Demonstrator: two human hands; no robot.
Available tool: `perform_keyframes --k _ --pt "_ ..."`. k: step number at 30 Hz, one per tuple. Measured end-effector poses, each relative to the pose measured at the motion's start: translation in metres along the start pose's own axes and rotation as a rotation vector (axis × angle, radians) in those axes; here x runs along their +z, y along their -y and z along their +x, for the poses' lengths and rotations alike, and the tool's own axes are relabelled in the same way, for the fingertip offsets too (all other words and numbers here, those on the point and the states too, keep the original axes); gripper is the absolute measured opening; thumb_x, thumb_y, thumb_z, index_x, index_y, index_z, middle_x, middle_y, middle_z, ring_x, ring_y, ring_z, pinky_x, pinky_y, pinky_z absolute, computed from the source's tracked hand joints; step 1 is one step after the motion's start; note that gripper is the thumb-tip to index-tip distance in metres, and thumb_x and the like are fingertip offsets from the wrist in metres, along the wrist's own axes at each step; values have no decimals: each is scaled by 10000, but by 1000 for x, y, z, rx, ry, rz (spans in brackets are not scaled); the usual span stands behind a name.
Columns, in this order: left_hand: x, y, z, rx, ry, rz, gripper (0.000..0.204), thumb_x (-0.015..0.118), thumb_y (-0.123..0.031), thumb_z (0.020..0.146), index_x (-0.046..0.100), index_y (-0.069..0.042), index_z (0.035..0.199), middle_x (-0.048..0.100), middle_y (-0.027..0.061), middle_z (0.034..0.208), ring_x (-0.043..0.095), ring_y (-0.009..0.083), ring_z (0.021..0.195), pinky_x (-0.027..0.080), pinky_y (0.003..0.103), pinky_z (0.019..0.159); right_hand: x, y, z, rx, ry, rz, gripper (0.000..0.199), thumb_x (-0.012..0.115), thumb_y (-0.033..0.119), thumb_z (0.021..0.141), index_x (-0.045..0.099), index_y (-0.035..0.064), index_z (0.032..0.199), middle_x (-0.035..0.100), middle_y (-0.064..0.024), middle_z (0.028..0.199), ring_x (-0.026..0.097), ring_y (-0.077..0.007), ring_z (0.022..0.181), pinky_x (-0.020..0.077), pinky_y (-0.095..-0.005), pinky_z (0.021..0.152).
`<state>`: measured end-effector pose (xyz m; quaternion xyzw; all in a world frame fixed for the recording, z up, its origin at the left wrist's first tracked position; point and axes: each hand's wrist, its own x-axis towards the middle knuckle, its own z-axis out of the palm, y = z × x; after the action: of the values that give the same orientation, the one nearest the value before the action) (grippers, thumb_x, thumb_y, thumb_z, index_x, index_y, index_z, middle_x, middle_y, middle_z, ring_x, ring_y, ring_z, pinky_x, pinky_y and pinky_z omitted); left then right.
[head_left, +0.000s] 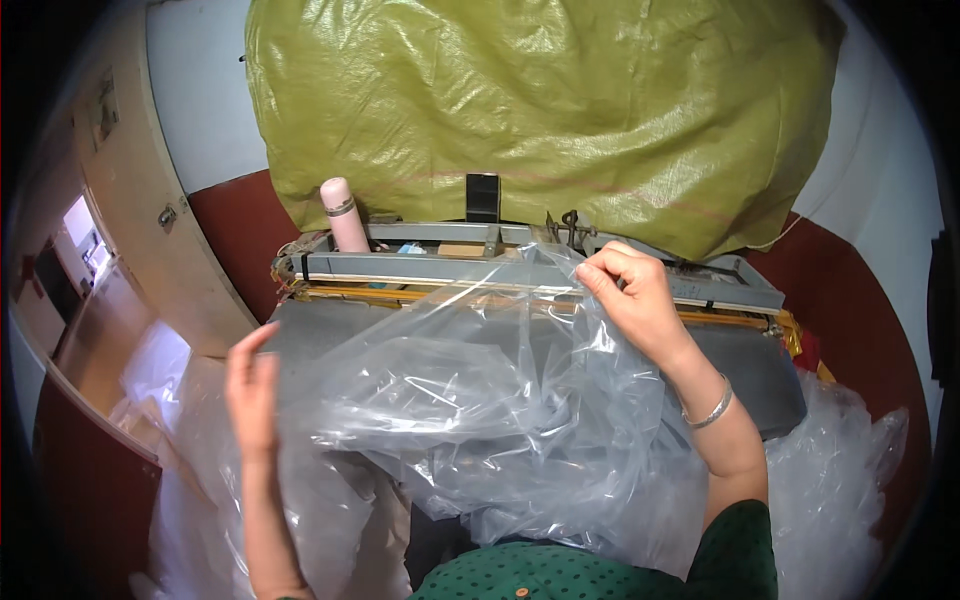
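Note:
A large sheet or bag of clear plastic film [450,390] hangs in loose folds over the dark tabletop in front of me and down toward my lap. My right hand [630,295] pinches its upper edge between thumb and fingers, raised near the grey metal frame of the machine [420,266]. To the left, my left hand [252,385] is raised beside the film with its fingers apart, slightly blurred, and holds nothing. Whether the film is one layer or several, I cannot tell.
A pink flask [345,215] stands on the machine's frame at the back left, a black flat object [482,197] near its middle. Behind hangs a yellow-green tarp [540,110]. More clear plastic heaps [835,480] lie at both sides. A door [165,190] is at left.

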<state>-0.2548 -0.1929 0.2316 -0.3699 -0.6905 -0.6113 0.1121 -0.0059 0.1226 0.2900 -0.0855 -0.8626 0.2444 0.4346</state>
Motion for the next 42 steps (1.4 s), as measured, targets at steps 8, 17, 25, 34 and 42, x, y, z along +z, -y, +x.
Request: perform_keyframes --k 8,17,25,34,42 --pt "205 -68 36 317 463 -57 360 653 -168 791 531 23 1071 592 127 969 561 214 887 444 305 774 -11 35 -7 -16 130 26 83 634 63 793 627 -18 778 547 -73 656 497 -125 562 392 -250 507" --pt "202 -68 27 91 352 -401 105 625 -55 814 532 -12 790 505 -26 619 449 16 603 396 190 543 -9 5 36 30 298 138 188 642 60 772 646 4 952 605 -30 783 543 -85 699 442 -233 631" --pt "170 -40 23 136 360 -157 160 615 -92 829 473 -36 785 509 -17 639 434 25 551 367 181 488 81 -19 22 181 427 651 174 635 137 821 638 12 942 596 14 828 532 -55 774 437 -219 714" --pt "50 13 -95 -599 1729 -284 84 516 -117 869 569 -57 896 594 -11 741 561 77 664 447 229 544 -80 -292 -183 810 -519 138 214 572 188 853 617 50 1010 605 -21 881 557 -116 809 450 -251 744" --pt "-91 133 -177 -711 1481 247 129 566 -65 769 613 -86 887 638 45 783 594 159 730 455 285 667 -419 -270 -580 1132 -410 -1132 336 431 176 903 533 -56 1124 579 -221 1092 552 -325 1015 428 -356 902"
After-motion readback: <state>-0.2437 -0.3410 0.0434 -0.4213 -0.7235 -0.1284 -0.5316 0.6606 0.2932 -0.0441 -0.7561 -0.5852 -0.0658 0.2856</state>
